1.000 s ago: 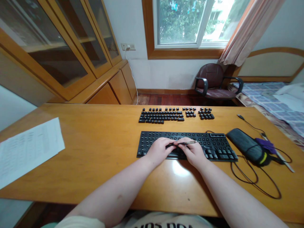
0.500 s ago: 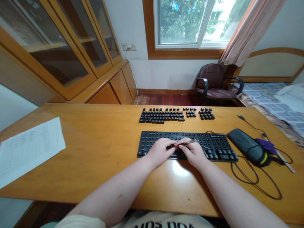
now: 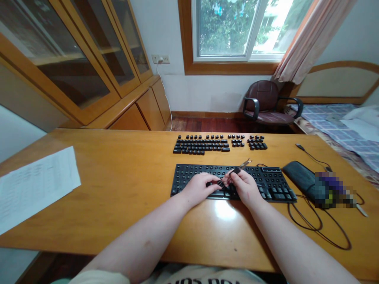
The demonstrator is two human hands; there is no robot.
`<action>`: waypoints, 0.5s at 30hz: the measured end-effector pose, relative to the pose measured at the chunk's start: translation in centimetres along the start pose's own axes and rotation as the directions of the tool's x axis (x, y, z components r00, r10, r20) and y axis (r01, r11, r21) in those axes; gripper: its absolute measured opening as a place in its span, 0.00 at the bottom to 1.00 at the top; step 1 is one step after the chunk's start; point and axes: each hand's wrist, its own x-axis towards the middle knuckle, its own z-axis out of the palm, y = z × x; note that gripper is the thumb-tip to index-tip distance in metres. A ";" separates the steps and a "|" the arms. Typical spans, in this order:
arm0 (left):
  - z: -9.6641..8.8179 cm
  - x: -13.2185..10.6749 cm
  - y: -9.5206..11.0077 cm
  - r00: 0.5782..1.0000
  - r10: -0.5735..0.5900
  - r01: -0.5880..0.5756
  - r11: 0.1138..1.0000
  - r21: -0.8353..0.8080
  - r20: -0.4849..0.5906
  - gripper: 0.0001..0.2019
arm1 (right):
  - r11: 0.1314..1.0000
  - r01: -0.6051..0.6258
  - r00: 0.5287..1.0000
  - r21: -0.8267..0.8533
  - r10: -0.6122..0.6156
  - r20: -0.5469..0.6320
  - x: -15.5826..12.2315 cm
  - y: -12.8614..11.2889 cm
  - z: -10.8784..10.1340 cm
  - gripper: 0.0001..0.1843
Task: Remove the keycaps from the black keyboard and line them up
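Observation:
A black keyboard (image 3: 192, 169) lies before me, many of its switches bare and several keycaps still on its lower right. My left hand (image 3: 199, 187) is closed over the lower middle of the keyboard, pinching a small black keycap (image 3: 209, 184). Between the fingers of my right hand (image 3: 244, 186) is a slim keycap puller (image 3: 235, 170) with a black grip. Its forked metal end points up and right; thin wires at the other end reach the left fingertips. Whether the wires grip the keycap is hard to make out.
Loose keycaps (image 3: 201, 146) lie in rows behind the keyboard. To the right are a dark pouch (image 3: 300, 177), a partly blurred purple item (image 3: 330, 180) and a looped cable (image 3: 321, 228). Papers (image 3: 41, 185) lie at the left of the wooden desk (image 3: 124, 177).
My right hand has turned, so the puller's forked end swings upward and its wires show between the hands. The left hand stays nearly in place.

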 end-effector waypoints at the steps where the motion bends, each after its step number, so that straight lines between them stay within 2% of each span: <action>1: 0.0 0.0 0.0 1.000 -0.003 0.003 1.000 -0.010 -0.006 0.09 | 1.000 -0.009 1.000 0.024 0.009 0.009 0.0 0.1 0.0 0.14; 6: 0.1 -0.2 0.1 0.999 0.039 -0.042 0.995 -0.086 -0.032 0.15 | 0.998 -0.040 0.999 0.042 0.039 0.026 0.2 0.3 -0.1 0.17; 10: 0.1 -0.3 0.1 0.999 0.026 -0.030 0.997 -0.077 -0.048 0.12 | 1.000 -0.018 1.000 0.025 0.018 0.009 0.1 0.1 -0.1 0.17; 15: -0.1 -0.3 0.2 0.998 0.018 -0.020 0.999 -0.033 -0.056 0.09 | 0.998 -0.034 0.997 0.045 0.031 0.067 0.0 -0.4 0.0 0.17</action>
